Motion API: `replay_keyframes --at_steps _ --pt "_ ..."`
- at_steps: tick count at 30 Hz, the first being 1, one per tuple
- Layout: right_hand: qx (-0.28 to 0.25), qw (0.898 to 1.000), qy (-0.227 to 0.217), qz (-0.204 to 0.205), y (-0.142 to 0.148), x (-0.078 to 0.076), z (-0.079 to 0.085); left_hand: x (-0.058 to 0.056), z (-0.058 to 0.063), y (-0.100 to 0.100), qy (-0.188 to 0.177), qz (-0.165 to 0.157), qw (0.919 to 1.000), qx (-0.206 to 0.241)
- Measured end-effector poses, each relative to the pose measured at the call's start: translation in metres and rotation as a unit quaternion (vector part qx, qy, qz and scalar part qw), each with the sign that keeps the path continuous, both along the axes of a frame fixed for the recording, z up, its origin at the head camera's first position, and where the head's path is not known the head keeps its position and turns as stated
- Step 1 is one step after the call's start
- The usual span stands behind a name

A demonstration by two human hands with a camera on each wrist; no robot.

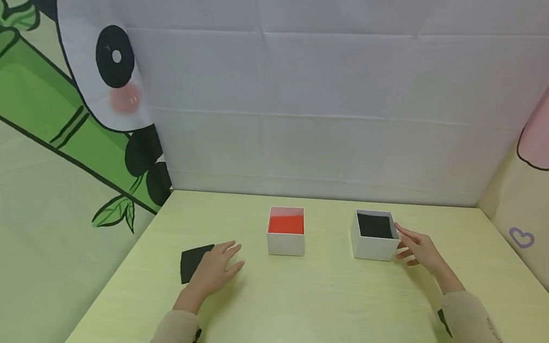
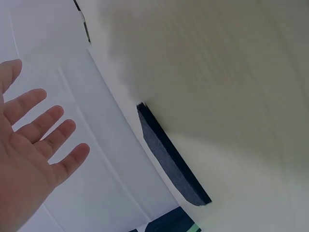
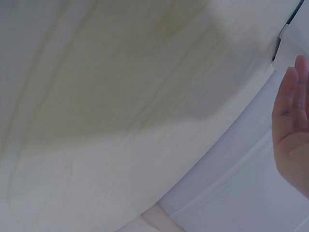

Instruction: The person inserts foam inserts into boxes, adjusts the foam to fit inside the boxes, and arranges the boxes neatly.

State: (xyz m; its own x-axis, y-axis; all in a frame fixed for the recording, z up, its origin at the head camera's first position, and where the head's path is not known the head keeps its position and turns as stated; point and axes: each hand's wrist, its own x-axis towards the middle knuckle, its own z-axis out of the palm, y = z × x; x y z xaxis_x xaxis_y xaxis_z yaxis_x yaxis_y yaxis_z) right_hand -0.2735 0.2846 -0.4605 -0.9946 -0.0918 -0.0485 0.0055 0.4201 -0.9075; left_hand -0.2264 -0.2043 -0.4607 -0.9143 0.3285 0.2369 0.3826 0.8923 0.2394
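Observation:
In the head view my left hand (image 1: 216,272) hovers with fingers spread, overlapping the right part of a flat black square piece (image 1: 193,263). The left wrist view shows the black piece (image 2: 169,157) edge-on, thin and dark, apart from the left hand (image 2: 36,145). My right hand (image 1: 420,248) is at the right side of a white box (image 1: 376,248), fingertips right at its wall, fingers fairly straight. Inside that box, black material (image 1: 375,226) shows. Part of the right hand (image 3: 294,125) is cut off in the right wrist view.
Between the hands stands a second white box (image 1: 286,245) with red material (image 1: 286,225) inside. Both boxes rest on a pale yellow table (image 1: 316,309). White cloth (image 1: 327,107) hangs along the back edge, and printed cloth with a panda and bamboo (image 1: 42,94) at the left.

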Motion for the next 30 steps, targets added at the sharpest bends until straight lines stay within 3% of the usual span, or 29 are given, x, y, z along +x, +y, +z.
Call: replay_keyframes --at_steps 7,15,22,30 --pt "0.001 1.0 0.007 0.008 0.0 0.001 0.004 -0.001 -0.001 -0.025 0.037 -0.005 0.9992 -0.016" --pt "0.002 1.0 0.006 0.006 0.004 0.005 0.005 -0.008 -0.003 -0.042 0.036 -0.01 0.998 -0.051" --pt "-0.001 1.0 0.0 0.013 0.003 0.003 0.001 -0.01 -0.008 -0.056 -0.024 0.02 0.9987 -0.039" --pt "0.001 1.0 -0.001 0.016 0.0 0.002 0.0 -0.01 -0.012 -0.067 -0.061 0.032 0.997 -0.033"
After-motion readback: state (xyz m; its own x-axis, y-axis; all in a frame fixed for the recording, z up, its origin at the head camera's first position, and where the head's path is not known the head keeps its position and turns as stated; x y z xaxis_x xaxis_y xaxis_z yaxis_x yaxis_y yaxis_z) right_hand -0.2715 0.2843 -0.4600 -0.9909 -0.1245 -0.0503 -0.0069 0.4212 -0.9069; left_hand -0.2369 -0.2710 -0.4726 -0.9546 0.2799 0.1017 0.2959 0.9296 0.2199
